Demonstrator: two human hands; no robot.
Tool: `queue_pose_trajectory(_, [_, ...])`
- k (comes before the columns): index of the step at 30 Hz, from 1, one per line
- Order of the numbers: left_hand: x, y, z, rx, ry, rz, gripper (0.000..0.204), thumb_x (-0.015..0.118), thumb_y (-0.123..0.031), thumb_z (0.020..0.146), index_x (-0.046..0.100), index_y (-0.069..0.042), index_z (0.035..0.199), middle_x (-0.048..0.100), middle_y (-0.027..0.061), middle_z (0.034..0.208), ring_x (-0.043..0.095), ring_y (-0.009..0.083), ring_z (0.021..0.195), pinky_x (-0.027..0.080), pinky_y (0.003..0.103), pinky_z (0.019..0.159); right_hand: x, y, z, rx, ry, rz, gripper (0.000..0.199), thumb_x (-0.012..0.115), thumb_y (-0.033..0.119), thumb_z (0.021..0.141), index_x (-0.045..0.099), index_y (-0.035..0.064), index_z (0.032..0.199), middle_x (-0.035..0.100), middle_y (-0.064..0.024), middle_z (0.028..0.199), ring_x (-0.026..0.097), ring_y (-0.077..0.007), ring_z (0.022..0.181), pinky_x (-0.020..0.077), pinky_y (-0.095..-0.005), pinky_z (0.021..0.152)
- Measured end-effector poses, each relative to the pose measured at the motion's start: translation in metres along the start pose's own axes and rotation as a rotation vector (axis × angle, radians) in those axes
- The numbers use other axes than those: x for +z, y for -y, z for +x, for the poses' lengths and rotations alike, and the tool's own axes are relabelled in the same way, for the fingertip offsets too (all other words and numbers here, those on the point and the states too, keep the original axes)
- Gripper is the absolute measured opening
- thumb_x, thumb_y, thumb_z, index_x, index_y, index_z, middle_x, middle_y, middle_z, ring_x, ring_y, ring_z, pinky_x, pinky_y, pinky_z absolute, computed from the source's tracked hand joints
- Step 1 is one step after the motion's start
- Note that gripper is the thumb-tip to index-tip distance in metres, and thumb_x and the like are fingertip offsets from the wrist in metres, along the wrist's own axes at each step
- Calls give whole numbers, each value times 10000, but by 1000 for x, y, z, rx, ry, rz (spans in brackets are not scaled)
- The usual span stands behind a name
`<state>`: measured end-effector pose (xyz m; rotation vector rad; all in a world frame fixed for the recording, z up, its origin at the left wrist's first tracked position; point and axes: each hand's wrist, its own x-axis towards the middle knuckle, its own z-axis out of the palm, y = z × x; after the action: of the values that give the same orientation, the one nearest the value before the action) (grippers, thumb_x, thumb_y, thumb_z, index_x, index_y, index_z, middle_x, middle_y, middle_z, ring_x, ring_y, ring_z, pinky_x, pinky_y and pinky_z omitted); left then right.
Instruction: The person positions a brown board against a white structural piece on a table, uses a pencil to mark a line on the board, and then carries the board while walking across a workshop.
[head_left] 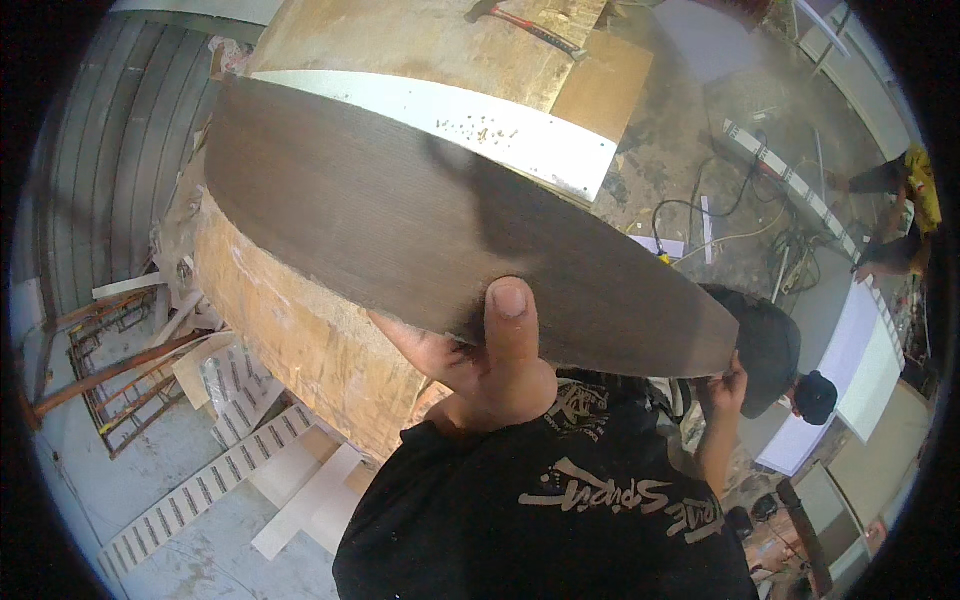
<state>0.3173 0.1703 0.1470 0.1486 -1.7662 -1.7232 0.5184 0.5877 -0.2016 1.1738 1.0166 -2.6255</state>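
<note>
A long dark brown wood-grain panel with curved edges and a narrow right end lies across the middle of the head view. My left hand is closed on its near edge, thumb laid over the top face and the fingers partly hidden under it. At the narrow right end, my right hand grips the panel's near corner; most of its fingers are out of sight. Just beyond the panel, a white curved strip with small holes and specks lies along its far edge.
A hammer with a red handle rests on a worn plywood surface. Plywood also shows below the panel. Offcuts and metal frames lie at left. Cables cross the floor; a co-worker in yellow handles white panels at right.
</note>
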Motion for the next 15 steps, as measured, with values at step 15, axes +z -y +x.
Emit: queue_pose_trajectory(15, [-65, 122, -77, -223, -185, 55, 917, 607, -133, 951, -82, 8, 1539, 195, 256, 1548, 298, 301, 1395, 239, 413, 1149, -117, -38, 27, 88, -7, 114, 328, 648, 198, 943, 563, 83, 1238, 646, -54, 1118, 628, -175, 922, 532, -293, 522])
